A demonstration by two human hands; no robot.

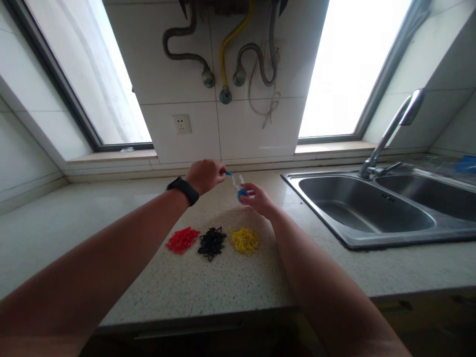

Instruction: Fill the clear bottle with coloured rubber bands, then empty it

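Observation:
My right hand [257, 198] grips a small clear plastic bottle [237, 181], which is tilted, its open end up toward the left. Blue pieces [243, 193] lie in its lower part. Beside the bottle's mouth, my left hand [207, 175] pinches a small blue piece [228, 173] between thumb and fingertips. Nearer to me, three piles of thin little strips rest on the counter: a red pile [182, 240], a black pile [211, 243] and a yellow pile [244, 240]. The strips are too small to tell their exact kind.
The speckled stone counter [148, 292] runs beneath my arms. To the right is a steel double sink [357, 242] with a tall faucet [390, 129]. A wall socket [182, 124] and hoses [228, 42] are on the tiled wall, between two windows.

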